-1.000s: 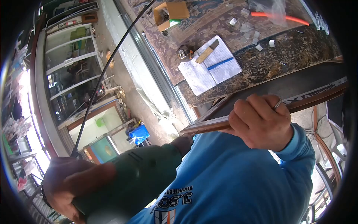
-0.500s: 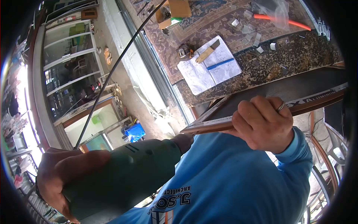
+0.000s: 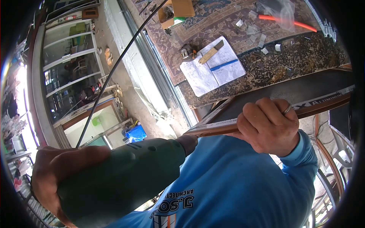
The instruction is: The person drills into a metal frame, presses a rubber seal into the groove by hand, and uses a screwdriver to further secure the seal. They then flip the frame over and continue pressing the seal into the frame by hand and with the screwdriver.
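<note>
My left hand (image 3: 57,174) is wrapped round a green power drill (image 3: 129,174), lying level across the lower left. The drill's chuck (image 3: 188,144) meets the end of a brown-edged aluminium frame (image 3: 216,132); the bit tip is too small to make out. White printed tape runs along the frame, which has a dark panel inside it. My right hand (image 3: 268,125), with a ring on one finger, grips the frame's near edge from above, its thumb beneath. The frame's edge rests close against my blue shirt (image 3: 243,171).
Beyond the frame stands a worn, carpet-covered table (image 3: 277,72). On it lie an open notebook (image 3: 228,76) with a knife (image 3: 210,55) and blue pen (image 3: 224,65), a cardboard box (image 3: 182,8), an orange tube (image 3: 304,26) and scraps. A black cord (image 3: 114,74) crosses the left side.
The rear of the drill and my left hand have shifted slightly left. My right hand keeps its hold on the frame.
</note>
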Demonstrator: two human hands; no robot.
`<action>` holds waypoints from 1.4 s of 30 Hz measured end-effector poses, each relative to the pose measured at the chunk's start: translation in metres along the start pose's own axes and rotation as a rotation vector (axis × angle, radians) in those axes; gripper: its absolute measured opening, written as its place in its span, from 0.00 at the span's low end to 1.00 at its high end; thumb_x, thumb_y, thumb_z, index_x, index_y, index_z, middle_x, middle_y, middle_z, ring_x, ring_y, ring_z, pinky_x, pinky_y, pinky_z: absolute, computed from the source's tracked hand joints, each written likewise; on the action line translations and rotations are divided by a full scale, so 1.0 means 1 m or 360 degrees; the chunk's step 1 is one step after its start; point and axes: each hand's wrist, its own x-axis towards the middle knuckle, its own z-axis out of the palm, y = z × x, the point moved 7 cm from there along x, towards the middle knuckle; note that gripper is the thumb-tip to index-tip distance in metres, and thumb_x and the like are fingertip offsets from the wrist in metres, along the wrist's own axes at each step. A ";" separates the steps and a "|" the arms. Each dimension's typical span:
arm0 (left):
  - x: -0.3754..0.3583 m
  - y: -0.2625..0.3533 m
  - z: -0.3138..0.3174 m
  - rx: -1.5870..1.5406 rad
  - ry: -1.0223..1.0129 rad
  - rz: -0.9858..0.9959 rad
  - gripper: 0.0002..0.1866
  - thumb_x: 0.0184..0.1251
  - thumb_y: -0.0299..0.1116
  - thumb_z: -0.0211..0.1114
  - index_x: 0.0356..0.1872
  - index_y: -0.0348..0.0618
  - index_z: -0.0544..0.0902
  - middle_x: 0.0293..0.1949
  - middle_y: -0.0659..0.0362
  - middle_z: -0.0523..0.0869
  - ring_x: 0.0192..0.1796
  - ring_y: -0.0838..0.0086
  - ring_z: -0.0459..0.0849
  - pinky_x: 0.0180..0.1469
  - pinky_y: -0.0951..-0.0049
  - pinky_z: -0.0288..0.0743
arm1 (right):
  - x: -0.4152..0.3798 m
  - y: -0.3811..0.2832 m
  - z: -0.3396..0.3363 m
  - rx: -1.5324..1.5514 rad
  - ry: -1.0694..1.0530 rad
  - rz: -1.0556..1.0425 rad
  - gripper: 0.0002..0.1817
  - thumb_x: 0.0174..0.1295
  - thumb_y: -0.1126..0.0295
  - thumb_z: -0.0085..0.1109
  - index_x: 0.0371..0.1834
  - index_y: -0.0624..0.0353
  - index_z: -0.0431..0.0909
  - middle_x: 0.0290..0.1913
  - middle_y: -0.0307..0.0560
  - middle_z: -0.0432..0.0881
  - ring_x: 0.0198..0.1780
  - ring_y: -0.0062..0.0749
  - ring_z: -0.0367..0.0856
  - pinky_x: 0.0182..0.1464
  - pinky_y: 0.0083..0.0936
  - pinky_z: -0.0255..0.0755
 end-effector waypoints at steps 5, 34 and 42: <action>-0.004 -0.002 -0.003 -0.0009 0.0013 0.0000 0.40 0.60 0.46 0.85 0.67 0.31 0.80 0.33 0.49 0.89 0.31 0.65 0.92 0.31 0.72 0.81 | 0.002 0.000 -0.001 0.0008 0.0014 -0.0005 0.08 0.56 0.56 0.63 0.26 0.43 0.77 0.35 0.29 0.73 0.38 0.20 0.74 0.43 0.27 0.60; -0.020 0.025 0.019 0.0640 0.0656 -0.0250 0.33 0.51 0.36 0.88 0.59 0.40 0.87 0.28 0.60 0.85 0.25 0.73 0.85 0.28 0.72 0.74 | -0.002 -0.001 0.000 0.0050 0.0055 -0.0107 0.26 0.69 0.40 0.63 0.27 0.51 0.77 0.32 0.36 0.74 0.33 0.27 0.75 0.36 0.29 0.61; -0.033 0.018 0.026 0.0416 0.0647 -0.0238 0.33 0.54 0.33 0.88 0.62 0.36 0.85 0.29 0.60 0.86 0.26 0.73 0.87 0.30 0.76 0.78 | 0.000 0.000 0.000 0.0057 0.0061 -0.0103 0.27 0.71 0.39 0.61 0.27 0.50 0.77 0.31 0.36 0.72 0.32 0.27 0.74 0.36 0.29 0.61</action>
